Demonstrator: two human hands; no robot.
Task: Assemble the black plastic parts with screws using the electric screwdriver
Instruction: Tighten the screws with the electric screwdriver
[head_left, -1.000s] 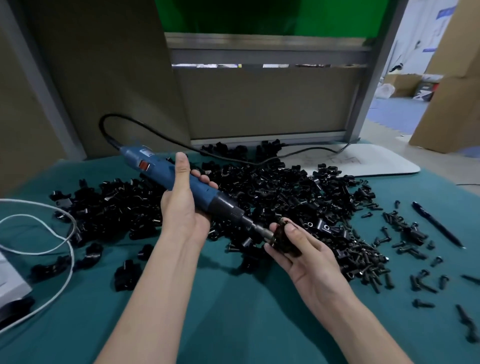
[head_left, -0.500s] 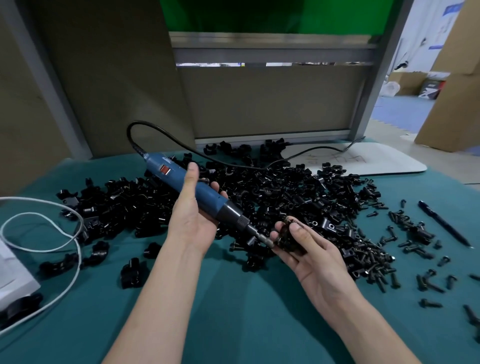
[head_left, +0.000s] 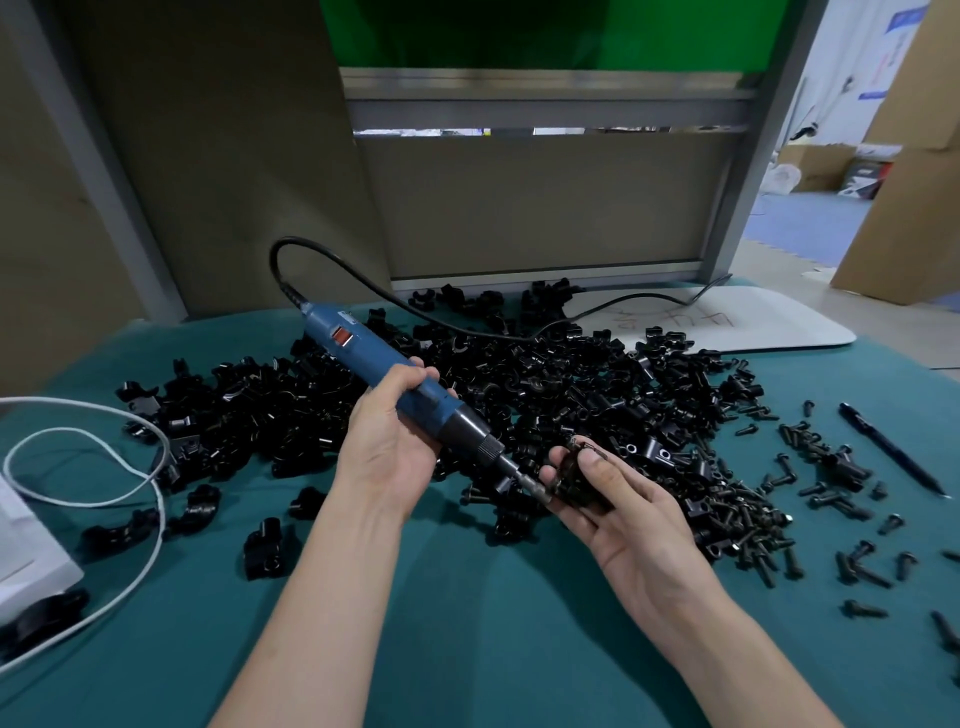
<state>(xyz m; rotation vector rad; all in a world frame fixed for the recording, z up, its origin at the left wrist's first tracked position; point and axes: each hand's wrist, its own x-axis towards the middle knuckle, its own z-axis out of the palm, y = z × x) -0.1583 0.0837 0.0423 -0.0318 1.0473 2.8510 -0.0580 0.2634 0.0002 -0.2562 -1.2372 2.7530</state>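
Left hand (head_left: 387, 457) wraps blue electric screwdriver (head_left: 395, 384); looks heavy, hard; hold middle; right hand (head_left: 618, 512) pinches small black plastic part (head_left: 576, 480) at tip; looks light, stiff; squeeze sides.

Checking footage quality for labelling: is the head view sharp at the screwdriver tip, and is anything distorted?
Head view: the black plastic part at the electric screwdriver bit looks smeared; head view: the wide-angle lens tilts the metal partition post; head view: lighting even, shadows soft.
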